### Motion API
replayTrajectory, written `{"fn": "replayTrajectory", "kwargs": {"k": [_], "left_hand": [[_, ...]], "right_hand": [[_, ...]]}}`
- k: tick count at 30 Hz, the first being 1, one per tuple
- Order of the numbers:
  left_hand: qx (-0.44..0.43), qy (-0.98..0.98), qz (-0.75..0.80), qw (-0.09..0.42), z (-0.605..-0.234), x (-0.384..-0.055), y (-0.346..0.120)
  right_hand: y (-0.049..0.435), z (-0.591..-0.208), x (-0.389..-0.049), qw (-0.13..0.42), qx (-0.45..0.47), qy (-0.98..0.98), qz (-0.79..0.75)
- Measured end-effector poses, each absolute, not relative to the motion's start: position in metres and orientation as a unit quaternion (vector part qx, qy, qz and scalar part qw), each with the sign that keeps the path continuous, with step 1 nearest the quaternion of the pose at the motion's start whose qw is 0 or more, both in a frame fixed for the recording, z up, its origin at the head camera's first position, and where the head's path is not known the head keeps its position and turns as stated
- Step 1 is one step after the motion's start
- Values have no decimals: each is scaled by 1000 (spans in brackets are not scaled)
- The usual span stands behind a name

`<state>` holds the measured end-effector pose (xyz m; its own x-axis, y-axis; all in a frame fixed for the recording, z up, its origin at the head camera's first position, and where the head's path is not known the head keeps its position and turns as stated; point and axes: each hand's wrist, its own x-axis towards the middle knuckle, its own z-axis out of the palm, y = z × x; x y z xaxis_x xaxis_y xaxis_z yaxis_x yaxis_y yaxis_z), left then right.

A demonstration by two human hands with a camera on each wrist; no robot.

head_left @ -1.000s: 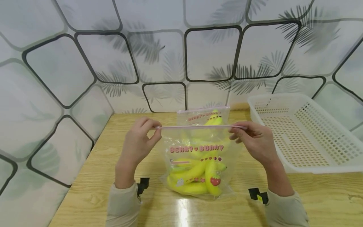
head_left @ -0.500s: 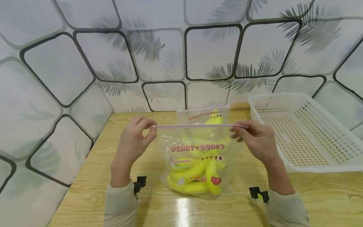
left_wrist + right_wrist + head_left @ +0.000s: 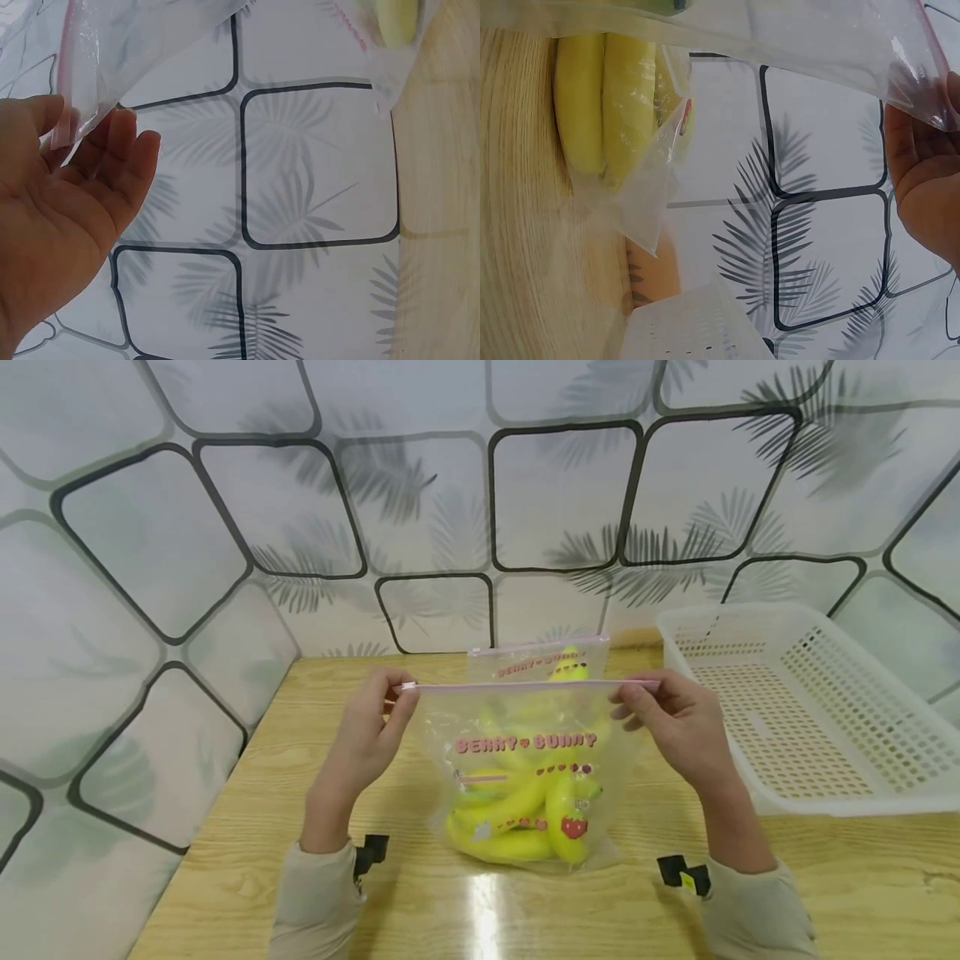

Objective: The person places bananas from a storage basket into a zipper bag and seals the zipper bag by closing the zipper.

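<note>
A clear zip bag (image 3: 525,714) printed BERRY BUNNY stands upright in the middle of the head view, with yellow bananas (image 3: 517,843) in its lower part. Its pale pink zip strip (image 3: 517,685) is stretched level between both hands. My left hand (image 3: 365,731) pinches the strip's left end, where a small white slider shows between thumb and forefinger. At the opposite corner, my right hand (image 3: 678,722) pinches the strip between thumb and fingers. The left wrist view shows the bag's corner (image 3: 79,112) between the left fingers. Whether the bag's base touches the table is unclear.
Behind it stands a second BERRY BUNNY bag (image 3: 495,667) with bananas in it, partly covered. A white perforated plastic basket (image 3: 847,806) sits at the right on the wood-grain table (image 3: 225,860). A patterned wall covering (image 3: 562,502) encloses the back and sides.
The held bag has risen slightly, its strip and bananas now higher in view. My left hand shifted left, then came back a little right and up. The right hand is nearly still.
</note>
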<state>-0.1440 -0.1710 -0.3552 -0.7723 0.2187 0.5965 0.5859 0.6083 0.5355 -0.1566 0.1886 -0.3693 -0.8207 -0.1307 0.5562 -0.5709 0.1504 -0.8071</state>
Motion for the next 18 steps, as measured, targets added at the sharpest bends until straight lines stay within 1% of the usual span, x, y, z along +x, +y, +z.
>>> {"fn": "replayTrajectory", "kwargs": {"k": [2,5,9,12,14,18], "left_hand": [[-223,-856,-414,217,-359,-145,-171],[-222,-838,-462,189,-362,-147,-169],[-220,-821,-499,169,-364,-148,-166],[-209,-815,-516,162,-365,-148,-165],[-204,-805,-534,159,-365,-148,-164],[-199,-767,-588,162,-366,-149,-161]], "right_hand": [[190,-370,-158,155,222,-751,602],[194,-372,-161,95,194,-785,581],[201,-377,-165,-32,191,-827,528],[202,-383,-168,-98,218,-828,507],[199,-388,-170,-113,230,-811,527],[190,-392,-172,-80,245,-749,610]]}}
